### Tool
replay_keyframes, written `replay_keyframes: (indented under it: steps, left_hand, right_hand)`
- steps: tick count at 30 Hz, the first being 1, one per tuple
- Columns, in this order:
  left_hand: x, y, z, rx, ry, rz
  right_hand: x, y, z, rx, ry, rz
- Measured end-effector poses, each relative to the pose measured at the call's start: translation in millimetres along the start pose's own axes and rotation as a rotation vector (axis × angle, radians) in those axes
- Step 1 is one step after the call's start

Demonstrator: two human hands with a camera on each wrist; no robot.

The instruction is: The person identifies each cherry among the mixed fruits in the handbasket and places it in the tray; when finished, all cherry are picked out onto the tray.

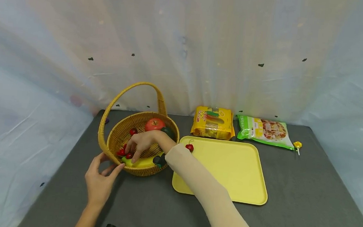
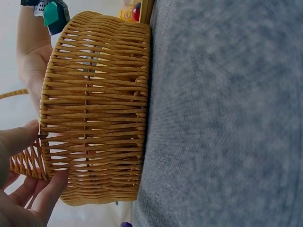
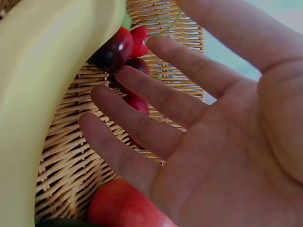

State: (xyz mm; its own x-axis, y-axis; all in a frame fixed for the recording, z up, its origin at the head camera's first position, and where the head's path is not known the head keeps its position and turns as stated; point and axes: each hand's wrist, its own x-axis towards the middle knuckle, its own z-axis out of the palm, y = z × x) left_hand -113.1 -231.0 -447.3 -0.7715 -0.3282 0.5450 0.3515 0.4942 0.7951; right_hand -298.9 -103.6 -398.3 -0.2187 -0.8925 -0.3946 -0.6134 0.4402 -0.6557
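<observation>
A wicker basket (image 1: 150,172) stands at the left of the dark table, holding a banana (image 1: 143,162), a red apple (image 1: 154,124), a dark green item and several cherries (image 3: 115,49). My left hand (image 1: 100,182) grips the basket's rim at the foot of its handle; the left wrist view shows the thumb and fingers of this hand (image 2: 28,184) around the wicker. Inside the basket reaches my right hand (image 1: 143,143). In the right wrist view its fingers (image 3: 161,101) are spread and relaxed beside the cherries, with nothing held.
Right of the basket lies a yellow tray (image 1: 228,168) with one cherry (image 1: 189,147) in its upper left corner. Behind it are a yellow snack pack (image 1: 213,123) and a green-white bag (image 1: 265,131). A yellow lollipop (image 1: 297,145) lies farther right. My right forearm crosses the tray's left edge.
</observation>
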Motion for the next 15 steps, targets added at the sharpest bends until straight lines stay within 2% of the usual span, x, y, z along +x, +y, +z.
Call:
replay_keyframes:
  steps: [4, 9, 15]
  left_hand:
    - [0.0, 5.4, -0.2, 0.004, -0.009, -0.007]
    - [-0.2, 4.9, 0.1, -0.002, -0.016, -0.006]
    - [0.0, 3.9, -0.9, -0.01, -0.008, -0.011]
  right_hand:
    - [3.2, -0.7, 0.3, 0.006, -0.023, 0.017]
    - [5.6, -0.9, 1.0, 0.029, -0.058, 0.049]
    - [5.7, -1.6, 1.4, 0.142, -0.082, 0.123]
